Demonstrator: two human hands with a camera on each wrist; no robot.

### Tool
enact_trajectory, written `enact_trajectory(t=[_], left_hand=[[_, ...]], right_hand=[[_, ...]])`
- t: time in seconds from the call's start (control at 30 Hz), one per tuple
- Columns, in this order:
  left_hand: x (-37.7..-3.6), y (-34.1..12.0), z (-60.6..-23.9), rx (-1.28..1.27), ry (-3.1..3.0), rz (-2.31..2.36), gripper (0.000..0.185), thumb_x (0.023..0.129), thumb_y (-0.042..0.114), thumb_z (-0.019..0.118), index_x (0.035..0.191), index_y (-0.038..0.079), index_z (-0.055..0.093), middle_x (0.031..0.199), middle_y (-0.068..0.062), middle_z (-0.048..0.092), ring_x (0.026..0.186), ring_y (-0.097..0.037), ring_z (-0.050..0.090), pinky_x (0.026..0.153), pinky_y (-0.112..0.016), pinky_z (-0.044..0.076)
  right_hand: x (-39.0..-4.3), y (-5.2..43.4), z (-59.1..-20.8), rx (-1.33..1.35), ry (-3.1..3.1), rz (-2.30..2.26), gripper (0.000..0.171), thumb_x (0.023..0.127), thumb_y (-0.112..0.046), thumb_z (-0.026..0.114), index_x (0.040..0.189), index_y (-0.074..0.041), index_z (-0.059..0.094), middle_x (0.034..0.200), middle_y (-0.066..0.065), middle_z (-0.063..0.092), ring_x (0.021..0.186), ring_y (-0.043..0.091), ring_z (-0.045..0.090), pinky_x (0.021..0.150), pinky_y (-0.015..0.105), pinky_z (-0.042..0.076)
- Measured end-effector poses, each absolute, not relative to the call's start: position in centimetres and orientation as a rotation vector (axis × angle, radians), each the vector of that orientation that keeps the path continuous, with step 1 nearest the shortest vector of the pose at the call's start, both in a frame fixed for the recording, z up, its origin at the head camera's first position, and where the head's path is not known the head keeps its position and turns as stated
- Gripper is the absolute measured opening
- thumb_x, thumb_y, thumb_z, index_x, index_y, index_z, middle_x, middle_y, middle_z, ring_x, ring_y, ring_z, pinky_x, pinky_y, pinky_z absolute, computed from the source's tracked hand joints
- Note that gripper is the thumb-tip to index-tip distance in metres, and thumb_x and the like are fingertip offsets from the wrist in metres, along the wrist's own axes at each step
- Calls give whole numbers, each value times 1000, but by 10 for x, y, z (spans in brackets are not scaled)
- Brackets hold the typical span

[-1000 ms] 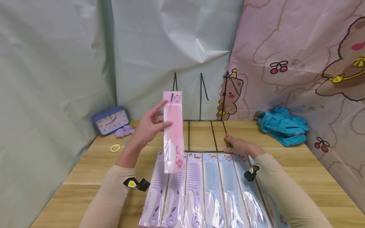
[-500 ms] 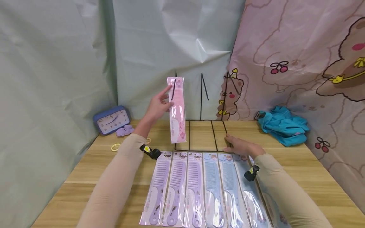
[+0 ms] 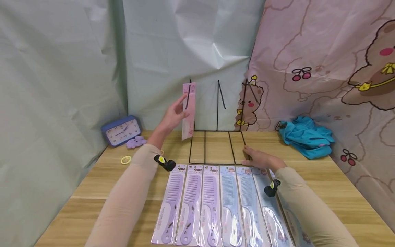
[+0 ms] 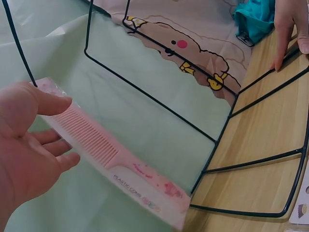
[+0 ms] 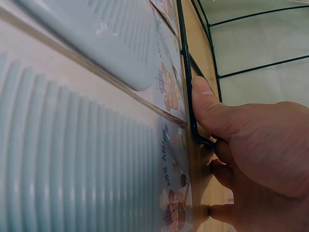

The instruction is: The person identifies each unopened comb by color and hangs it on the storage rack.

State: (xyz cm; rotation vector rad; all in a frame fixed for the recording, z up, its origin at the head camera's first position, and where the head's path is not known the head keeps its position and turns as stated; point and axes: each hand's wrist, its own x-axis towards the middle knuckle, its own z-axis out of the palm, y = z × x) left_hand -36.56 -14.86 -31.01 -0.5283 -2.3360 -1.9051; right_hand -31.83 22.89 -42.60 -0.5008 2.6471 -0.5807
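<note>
Pale green and pink bear-print sheets back the wooden worktop (image 3: 92, 185). On it stands a black wire rack (image 3: 216, 137). The left hand (image 3: 172, 116) holds a packaged pink comb (image 3: 188, 111) upright at the rack's leftmost prong, thumb and fingers (image 4: 58, 147) pinching it. The right hand (image 3: 260, 159) presses the rack's base, thumb (image 5: 205, 104) curled over the wire. Packaged purple and blue combs (image 3: 216, 202) lie in a row nearer the person.

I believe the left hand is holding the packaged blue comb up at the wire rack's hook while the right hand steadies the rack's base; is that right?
Not quite: the packaged comb in the left hand is pink, not blue, as the left wrist view shows. The rest holds: it is up at the wire rack, and the right hand steadies the base.
</note>
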Motion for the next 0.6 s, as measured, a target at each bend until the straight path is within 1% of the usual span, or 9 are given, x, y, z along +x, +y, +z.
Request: enact_trajectory(t=[0.07, 0.13, 0.17, 0.27, 0.33, 0.43, 0.5, 0.6], left_hand=[[-365, -150, -311, -522, -2325, -1907, 74, 98, -3, 57, 156, 37, 32, 163, -6, 26, 147, -27, 29, 118, -44, 28], [-363, -152, -313, -514, -2306, -1915, 73, 99, -1, 58, 157, 34, 31, 164, -5, 23, 149, -27, 25, 120, -44, 24], [-362, -153, -314, -511, -2295, -1918, 73, 99, -1, 58, 158, 31, 31, 164, -5, 23, 149, -27, 24, 120, -44, 22], [-357, -156, -319, -527, -2256, -1921, 73, 98, 0, 59, 159, 25, 29, 164, -12, 23, 149, -30, 23, 121, -46, 20], [-352, -160, -322, -537, -2230, -1924, 74, 98, 1, 60, 160, 22, 26, 163, -16, 23, 149, -32, 23, 120, -46, 21], [-341, -165, -325, -561, -2198, -1956, 76, 98, 2, 61, 161, 18, 20, 162, -19, 23, 148, -31, 25, 119, -43, 26], [-332, -170, -328, -573, -2192, -1995, 79, 99, 4, 61, 162, 17, 15, 162, -18, 24, 147, -30, 27, 117, -42, 30], [-316, -177, -333, -595, -2244, -2012, 83, 99, 7, 61, 162, 18, 8, 162, -16, 25, 147, -30, 29, 116, -44, 32]], right_hand=[[-319, 228, -426, -488, 2649, -581, 81, 101, -43, 56, 159, -2, 17, 164, 23, 8, 149, 43, 10, 118, 59, 16], [-319, 229, -426, -477, 2652, -577, 81, 101, -43, 56, 159, -3, 17, 165, 22, 8, 149, 43, 10, 118, 59, 16], [-319, 229, -426, -469, 2652, -575, 81, 101, -44, 56, 159, -3, 17, 165, 22, 7, 149, 42, 10, 118, 59, 16], [-318, 230, -425, -456, 2653, -574, 81, 101, -44, 56, 160, -4, 17, 165, 21, 7, 149, 42, 10, 118, 59, 16], [-318, 230, -425, -460, 2653, -580, 81, 101, -44, 56, 159, -4, 18, 165, 21, 8, 149, 43, 10, 118, 60, 15], [-317, 230, -425, -466, 2653, -588, 81, 101, -44, 57, 159, -3, 19, 165, 22, 8, 149, 44, 10, 118, 60, 15], [-317, 230, -425, -467, 2656, -588, 80, 101, -43, 57, 159, -3, 19, 165, 22, 8, 149, 44, 10, 118, 60, 15], [-318, 229, -426, -463, 2661, -589, 80, 101, -43, 57, 159, -4, 20, 165, 21, 8, 149, 44, 10, 118, 60, 15]])
